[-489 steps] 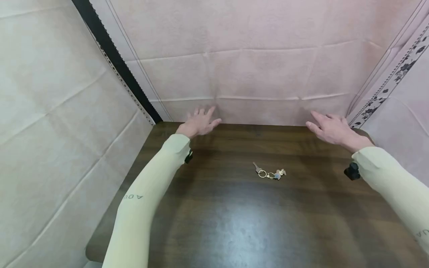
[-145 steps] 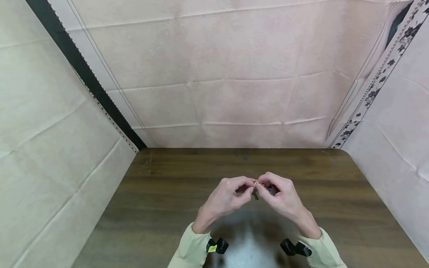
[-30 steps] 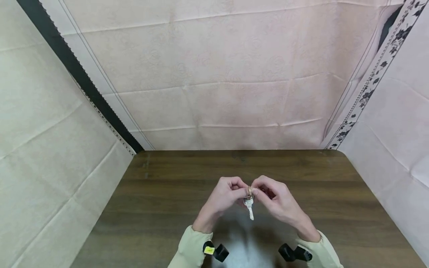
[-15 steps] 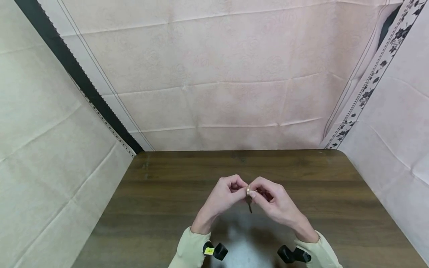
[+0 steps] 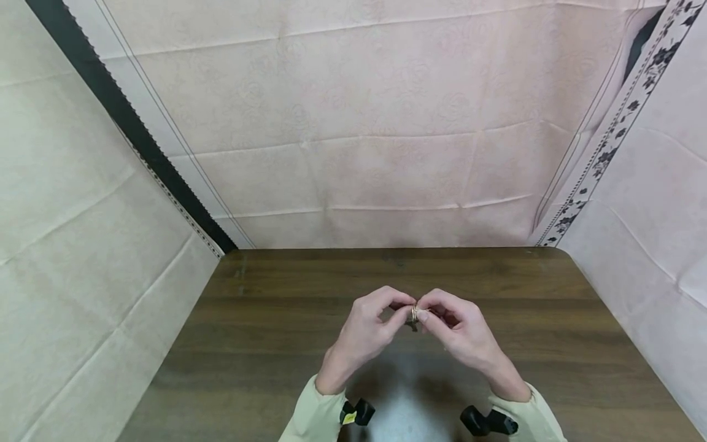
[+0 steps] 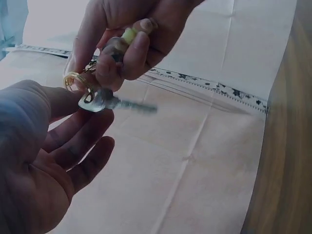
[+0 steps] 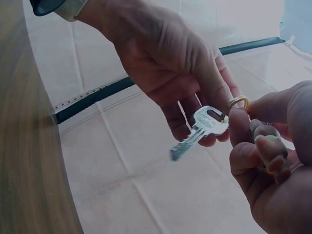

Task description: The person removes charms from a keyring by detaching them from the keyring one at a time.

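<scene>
My left hand (image 5: 364, 328) and right hand (image 5: 468, 331) meet above the table, fingertips at a gold split ring (image 5: 413, 313). The left thumb and forefinger pinch the ring from one side. On the other side, the right thumb and forefinger grip it too. A silver key (image 7: 207, 124) hangs from the ring, its blade free of both hands and slightly blurred. Curled right-hand fingers hold a small figurine charm (image 6: 119, 46), joined by a short gold chain (image 6: 91, 66). In the head view the fingers hide the charm.
A dark brown wooden table (image 5: 265, 344) lies under the hands. Pale cloth hangs behind it (image 5: 359, 123) and at both sides, with a black strip (image 5: 132, 126) on the left and a floral border (image 5: 613, 138) on the right.
Earlier the keychain lay on the table with both hands apart and open; since then both hands hold it up. Over the last second the key has swung, showing less below the ring.
</scene>
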{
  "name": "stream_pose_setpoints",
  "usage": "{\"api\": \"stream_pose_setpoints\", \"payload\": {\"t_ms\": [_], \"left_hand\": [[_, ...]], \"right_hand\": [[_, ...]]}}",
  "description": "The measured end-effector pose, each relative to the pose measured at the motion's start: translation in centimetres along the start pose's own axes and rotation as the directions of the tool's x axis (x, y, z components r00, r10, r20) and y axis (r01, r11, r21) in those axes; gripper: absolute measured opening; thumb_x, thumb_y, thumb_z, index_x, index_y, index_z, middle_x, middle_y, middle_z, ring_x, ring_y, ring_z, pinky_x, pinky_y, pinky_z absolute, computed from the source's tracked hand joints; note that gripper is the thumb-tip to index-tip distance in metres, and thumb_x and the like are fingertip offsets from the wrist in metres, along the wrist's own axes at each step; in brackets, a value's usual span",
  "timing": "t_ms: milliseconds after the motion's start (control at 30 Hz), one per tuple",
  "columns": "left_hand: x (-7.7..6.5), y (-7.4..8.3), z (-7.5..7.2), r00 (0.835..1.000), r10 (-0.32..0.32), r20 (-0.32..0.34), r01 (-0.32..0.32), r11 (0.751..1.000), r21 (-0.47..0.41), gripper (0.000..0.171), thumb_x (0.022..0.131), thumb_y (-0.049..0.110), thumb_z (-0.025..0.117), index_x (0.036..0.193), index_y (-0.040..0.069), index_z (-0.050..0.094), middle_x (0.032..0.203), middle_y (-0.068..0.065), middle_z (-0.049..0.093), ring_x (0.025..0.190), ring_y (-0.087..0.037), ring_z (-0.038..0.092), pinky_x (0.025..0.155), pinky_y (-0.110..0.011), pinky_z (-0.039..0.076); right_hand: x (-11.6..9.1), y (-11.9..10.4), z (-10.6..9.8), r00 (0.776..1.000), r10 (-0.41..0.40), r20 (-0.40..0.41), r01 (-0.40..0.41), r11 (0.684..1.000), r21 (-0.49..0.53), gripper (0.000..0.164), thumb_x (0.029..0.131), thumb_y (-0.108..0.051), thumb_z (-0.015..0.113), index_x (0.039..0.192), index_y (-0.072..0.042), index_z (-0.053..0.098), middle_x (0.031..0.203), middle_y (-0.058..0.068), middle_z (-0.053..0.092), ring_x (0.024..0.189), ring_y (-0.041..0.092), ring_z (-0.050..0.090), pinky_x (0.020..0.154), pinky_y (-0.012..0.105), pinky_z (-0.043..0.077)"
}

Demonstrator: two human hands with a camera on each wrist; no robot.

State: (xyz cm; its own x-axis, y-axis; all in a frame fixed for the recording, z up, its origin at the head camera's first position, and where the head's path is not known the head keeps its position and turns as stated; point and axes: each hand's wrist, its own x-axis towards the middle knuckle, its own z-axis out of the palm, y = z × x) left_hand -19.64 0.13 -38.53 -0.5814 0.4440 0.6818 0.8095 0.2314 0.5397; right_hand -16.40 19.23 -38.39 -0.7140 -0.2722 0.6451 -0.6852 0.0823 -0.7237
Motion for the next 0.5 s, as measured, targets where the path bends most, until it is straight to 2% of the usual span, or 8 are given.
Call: {"api": "stream_pose_setpoints", "payload": {"t_ms": [133, 267, 400, 500], "left_hand": [[-0.02, 0.1, 0.04, 0.998, 0.056, -0.029, -0.054, 0.997, 0.057, 0.009, 0.09, 0.009, 0.069, 0.099, 0.012, 0.069, 0.09, 0.002, 0.07, 0.082, -0.003, 0.065, 0.073, -0.01, 0.051], [-0.09, 0.3, 0.25, 0.994, 0.088, -0.061, -0.083, 0.993, 0.081, 0.008, 0.091, 0.008, 0.069, 0.098, 0.011, 0.07, 0.086, 0.002, 0.069, 0.075, -0.003, 0.063, 0.069, -0.008, 0.05], [-0.3, 0.52, 0.37, 0.995, 0.067, -0.077, -0.062, 0.996, 0.066, 0.005, 0.092, 0.01, 0.067, 0.096, 0.011, 0.07, 0.083, 0.002, 0.069, 0.07, -0.002, 0.061, 0.065, -0.008, 0.049], [-0.31, 0.67, 0.31, 0.997, 0.023, -0.071, -0.02, 0.999, 0.045, 0.005, 0.093, 0.012, 0.066, 0.094, 0.012, 0.071, 0.081, 0.003, 0.07, 0.068, 0.0, 0.06, 0.061, -0.009, 0.048]], "right_hand": [[0.0, -0.11, 0.01, 1.0, -0.02, -0.009, 0.021, 1.0, 0.018, 0.025, 0.086, 0.017, 0.06, 0.097, -0.005, 0.064, 0.076, 0.009, 0.058, 0.061, 0.007, 0.056, 0.045, 0.019, 0.041], [-0.08, -0.2, 0.13, 0.999, -0.025, -0.024, 0.025, 1.0, -0.009, 0.027, 0.085, 0.017, 0.061, 0.097, -0.007, 0.063, 0.076, 0.005, 0.058, 0.061, 0.005, 0.055, 0.045, 0.018, 0.041], [-0.11, -0.21, 0.25, 0.997, -0.076, -0.033, 0.075, 0.996, -0.039, 0.03, 0.082, 0.021, 0.062, 0.095, -0.006, 0.063, 0.077, 0.005, 0.056, 0.06, 0.006, 0.051, 0.046, 0.016, 0.039], [0.12, -0.69, 0.4, 0.993, -0.114, -0.034, 0.112, 0.993, -0.043, 0.032, 0.079, 0.025, 0.061, 0.094, -0.003, 0.062, 0.078, 0.008, 0.055, 0.061, 0.008, 0.05, 0.048, 0.016, 0.039]]}}
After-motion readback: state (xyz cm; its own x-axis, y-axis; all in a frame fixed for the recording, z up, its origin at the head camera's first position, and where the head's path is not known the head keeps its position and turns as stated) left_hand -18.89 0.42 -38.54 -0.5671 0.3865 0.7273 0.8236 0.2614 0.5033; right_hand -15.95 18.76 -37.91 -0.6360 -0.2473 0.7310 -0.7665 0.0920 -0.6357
